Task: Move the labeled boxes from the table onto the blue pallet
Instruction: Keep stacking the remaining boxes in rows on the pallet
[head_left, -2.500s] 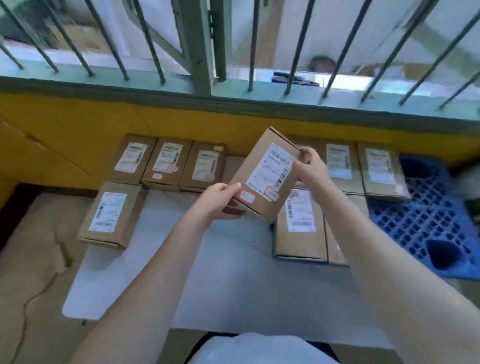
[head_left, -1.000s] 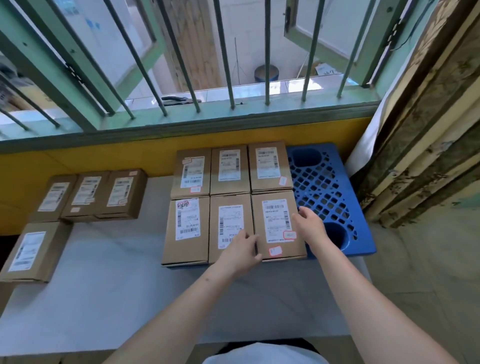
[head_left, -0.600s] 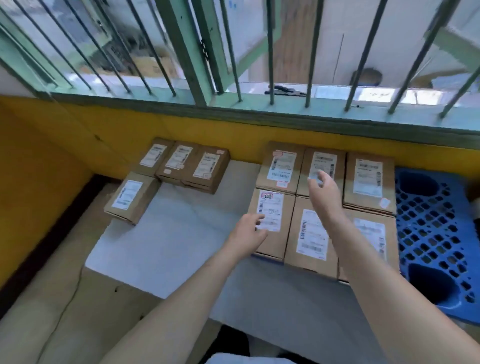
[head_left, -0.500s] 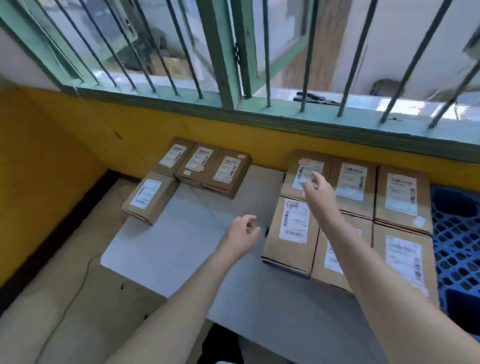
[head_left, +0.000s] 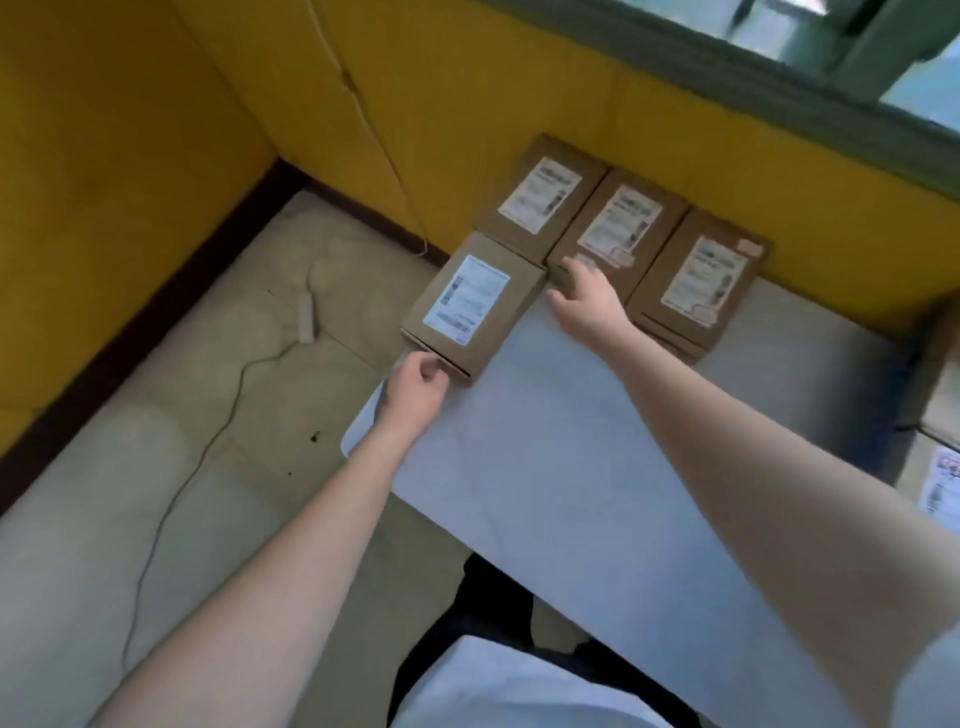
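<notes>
Flat cardboard box (head_left: 471, 307), white label, at smooth surface (head_left: 571, 467) left corner; my left grip (head_left: 415, 387) curled, touching its near edge; right grip (head_left: 589, 299) spread beside it.

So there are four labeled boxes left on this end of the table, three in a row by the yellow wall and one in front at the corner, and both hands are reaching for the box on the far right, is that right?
Not quite. The head view shows the left hand at the near edge of the front corner box, and the right hand beside that box, fingers touching the middle box of the row. Neither reaches the rightmost box. The rest holds: four boxes, three along the yellow wall, on the table.
</notes>
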